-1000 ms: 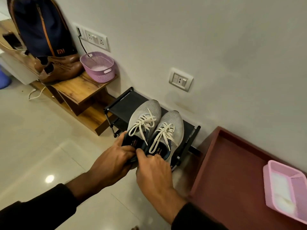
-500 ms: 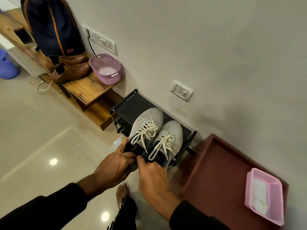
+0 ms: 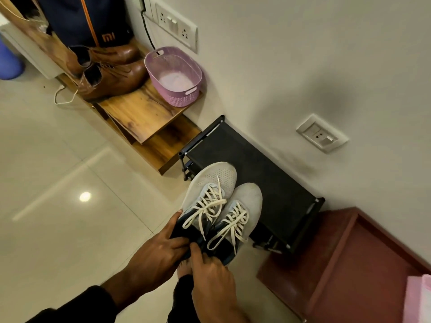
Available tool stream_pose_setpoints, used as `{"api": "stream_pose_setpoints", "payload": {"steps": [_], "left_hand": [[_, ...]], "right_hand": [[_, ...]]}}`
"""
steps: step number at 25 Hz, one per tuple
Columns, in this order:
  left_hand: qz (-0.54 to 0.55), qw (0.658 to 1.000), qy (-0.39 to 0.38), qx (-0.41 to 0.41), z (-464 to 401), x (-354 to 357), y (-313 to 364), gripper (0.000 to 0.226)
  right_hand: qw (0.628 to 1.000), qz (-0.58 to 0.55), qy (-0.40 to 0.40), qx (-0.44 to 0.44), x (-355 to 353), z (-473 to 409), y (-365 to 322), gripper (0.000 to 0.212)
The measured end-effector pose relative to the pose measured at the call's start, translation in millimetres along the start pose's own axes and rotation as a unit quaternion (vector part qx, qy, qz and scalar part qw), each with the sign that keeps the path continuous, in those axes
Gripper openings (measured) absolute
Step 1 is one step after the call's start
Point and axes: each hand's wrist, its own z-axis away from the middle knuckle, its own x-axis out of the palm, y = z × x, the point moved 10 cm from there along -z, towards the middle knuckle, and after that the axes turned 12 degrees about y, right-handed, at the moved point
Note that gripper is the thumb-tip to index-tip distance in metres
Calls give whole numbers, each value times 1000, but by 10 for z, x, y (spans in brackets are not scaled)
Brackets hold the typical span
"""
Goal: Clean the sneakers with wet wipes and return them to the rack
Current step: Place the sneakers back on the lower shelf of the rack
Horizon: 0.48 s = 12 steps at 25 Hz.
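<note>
Gripping the grey sneakers (image 3: 219, 206) at their heels, left hand (image 3: 158, 250) and right hand (image 3: 210, 271), toes over the black rack (image 3: 268, 173).

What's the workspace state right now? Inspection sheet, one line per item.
Surface: glossy tiled floor; black shoe rack against the wall, its top bare behind the sneakers.
Job's things: pair of grey sneakers with white laces, held at the rack's front edge; whether they rest on it cannot be told. Wipes: nothing seen.
Clutter: brown leather shoes, purple basket and navy backpack on the wooden shelf; maroon tray.
Hands: left hand and right hand each grip a heel collar.
Cables: black cable from the wall sockets; white cord on the floor.
Surroundings: plain wall, switch plate.
</note>
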Motion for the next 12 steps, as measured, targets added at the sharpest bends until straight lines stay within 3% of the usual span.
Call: {"api": "stream_pose_setpoints", "payload": {"steps": [6,9,12], "left_hand": [[33,999,-29,0,139,375,-76,24],[41,999,-23,0,288,632,-98,20],[65,997,-18,-21,504,815,-127,16]], "right_hand": [[1000,-2,-26,14,480,-78,78,74],[1000,-8,1,-19,842,-70,86,45],[1000,-6,-7,-16,1196,-20,103,56]]}}
